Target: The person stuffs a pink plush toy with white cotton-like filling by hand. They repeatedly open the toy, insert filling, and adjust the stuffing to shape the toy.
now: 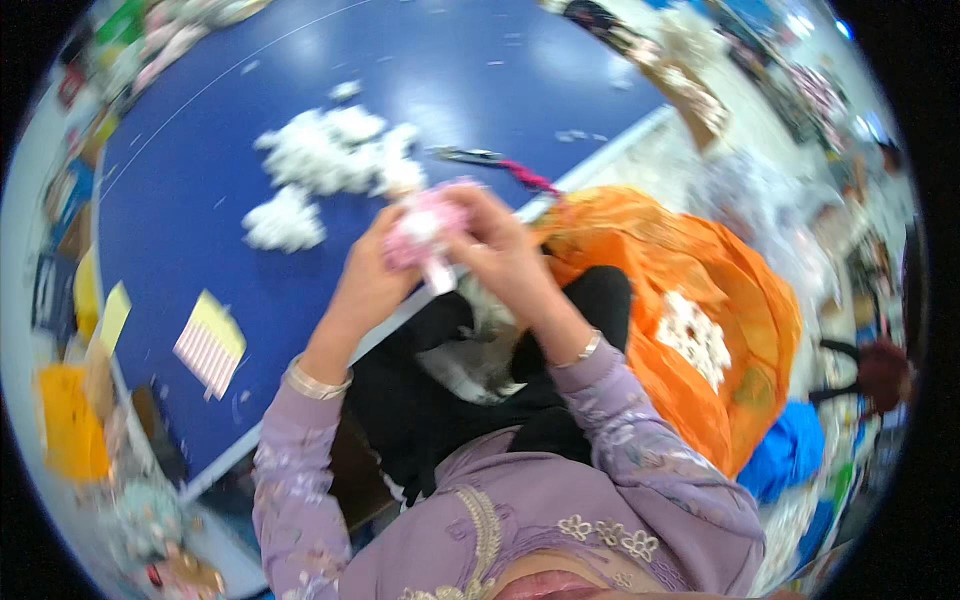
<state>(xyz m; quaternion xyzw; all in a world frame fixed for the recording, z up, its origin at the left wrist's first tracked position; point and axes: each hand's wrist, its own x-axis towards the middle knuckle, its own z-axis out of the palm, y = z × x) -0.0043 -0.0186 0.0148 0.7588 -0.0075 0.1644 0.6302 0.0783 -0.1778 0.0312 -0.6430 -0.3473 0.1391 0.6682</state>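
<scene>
Both hands hold a small pink plush piece (402, 245) over the near edge of the blue table. White stuffing (421, 226) shows at its middle, and a pale tag or strip (438, 277) hangs below it. My left hand (370, 268) grips its left side with bent fingers. On the other side, my right hand (508, 258) pinches it between thumb and fingers. Motion blur hides the fine detail of the fingertips. Just beyond the hands lies a loose heap of white fibre stuffing (325, 150), with a smaller clump (284, 220) to its left.
A metal tool (468, 155) with a pink-red wrapped handle lies near the right table edge. A striped sheet of labels (212, 345) rests at the left of the blue table (290, 300). Beside my right arm stands an orange bag (640, 240) holding white pieces. A person (880, 375) is at far right.
</scene>
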